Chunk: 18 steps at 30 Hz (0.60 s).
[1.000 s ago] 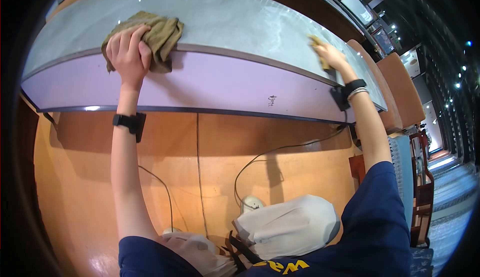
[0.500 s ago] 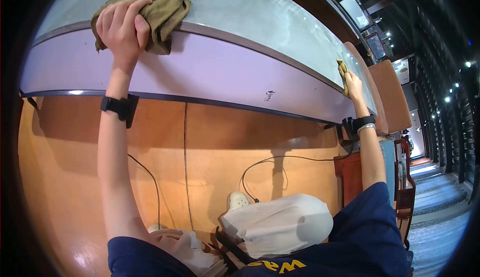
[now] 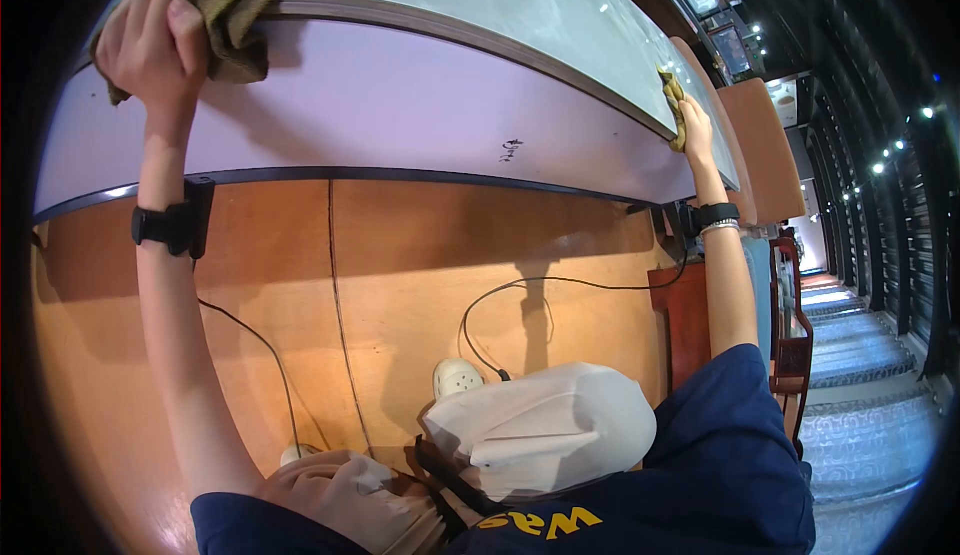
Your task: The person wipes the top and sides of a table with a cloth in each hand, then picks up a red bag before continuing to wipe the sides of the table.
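Note:
At the upper left, my left hand (image 3: 155, 40) presses a crumpled olive-brown cloth (image 3: 240, 15) over the edge of a long table. The table's top (image 3: 450, 0) is pale, glossy and grey-white, and its front panel (image 3: 400, 105) is light lilac with a small dark scribble. Toward the far right end, my right hand (image 3: 697, 130) grips a second olive cloth (image 3: 671, 105) at the table's edge. Its fingertips are partly hidden by that cloth. Both wrists wear black straps.
An orange-brown chair (image 3: 757, 145) stands beyond the table's right end. Below it is a dark red wooden piece of furniture (image 3: 680, 330). A black cable (image 3: 560, 279) loops across the wooden floor (image 3: 400, 245) near a white clog (image 3: 456, 378).
My left hand and its cloth have moved left along the table edge. The right hand and its cloth appear slightly farther up and left, as the whole view has shifted.

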Tool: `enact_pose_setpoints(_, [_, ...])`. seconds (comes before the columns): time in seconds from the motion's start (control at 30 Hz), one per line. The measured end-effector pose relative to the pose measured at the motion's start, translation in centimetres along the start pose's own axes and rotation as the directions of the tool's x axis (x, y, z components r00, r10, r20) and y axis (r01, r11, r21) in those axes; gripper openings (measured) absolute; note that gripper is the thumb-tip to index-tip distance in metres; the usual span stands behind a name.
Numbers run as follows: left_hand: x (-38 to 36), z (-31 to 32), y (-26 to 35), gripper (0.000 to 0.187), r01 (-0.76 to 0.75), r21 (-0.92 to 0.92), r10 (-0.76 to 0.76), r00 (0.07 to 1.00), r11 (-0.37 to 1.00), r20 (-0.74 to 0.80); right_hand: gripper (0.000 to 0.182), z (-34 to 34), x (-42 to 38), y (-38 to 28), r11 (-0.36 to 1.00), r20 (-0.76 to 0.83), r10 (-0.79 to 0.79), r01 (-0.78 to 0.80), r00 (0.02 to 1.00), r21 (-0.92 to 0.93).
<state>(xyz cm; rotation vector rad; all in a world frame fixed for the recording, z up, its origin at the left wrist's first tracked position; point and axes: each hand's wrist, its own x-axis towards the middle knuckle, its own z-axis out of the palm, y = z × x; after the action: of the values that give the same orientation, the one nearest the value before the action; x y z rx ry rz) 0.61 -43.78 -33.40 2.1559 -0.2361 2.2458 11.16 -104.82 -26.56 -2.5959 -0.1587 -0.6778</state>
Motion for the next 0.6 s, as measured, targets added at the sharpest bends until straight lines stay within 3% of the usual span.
enact_pose_setpoints(0.07, [-0.3, 0.5, -0.6, 0.035, -0.04, 0.036, 0.041, 0.998, 0.999, -0.04, 0.037, -0.1, 0.0, -0.1, 0.999, -0.016, 0.029, -0.029, 0.999, -0.017])
enact_pose_setpoints(0.17, [-1.4, 1.1, -1.1, 0.037, 0.021, -0.028, -0.022, 0.999, 0.999, -0.029, 0.035, 0.2, 0.1, 0.8, 0.999, -0.063, 0.024, -0.021, 0.998, 0.038])
enact_pose_setpoints(0.2, [-3.2, 1.1, -3.1, 0.039, 0.038, -0.008, -0.037, 0.994, 0.999, 0.104, 0.035, 0.1, -0.3, -0.3, 0.997, -0.068, 0.053, -0.049, 0.996, 0.056])
enact_pose_setpoints(0.23, [-4.2, 1.7, -4.3, 0.039, 0.042, -0.013, -0.04, 0.993, 0.999, 0.108, 0.035, 0.0, -0.4, -0.9, 0.994, -0.072, 0.082, -0.076, 0.994, 0.075])
enact_pose_setpoints(0.3, [-5.6, 3.3, -5.4, 0.027, 0.068, -0.194, -0.081, 0.995, 0.979, -0.058, 0.034, -0.2, -0.4, -0.7, 0.996, -0.062, 0.066, -0.063, 0.996, 0.057])
enact_pose_setpoints(0.37, [-6.8, 3.3, -5.9, 0.03, 0.168, -0.223, -0.172, 0.985, 0.96, 0.003, 0.034, -0.3, -0.3, -0.5, 0.997, -0.056, 0.052, -0.048, 0.997, 0.067])
enact_pose_setpoints(0.43, [-6.2, 3.3, -6.2, 0.03, 0.087, -0.268, -0.097, 0.995, 0.959, -0.026, 0.034, -0.2, -0.1, -0.1, 0.996, -0.073, 0.056, -0.051, 0.996, 0.073])
enact_pose_setpoints(0.6, [-8.2, 3.2, -6.5, 0.035, 0.164, -0.119, -0.157, 0.985, 0.979, 0.067, 0.034, -0.4, 0.1, 0.3, 0.996, -0.053, 0.081, -0.079, 0.995, 0.05])
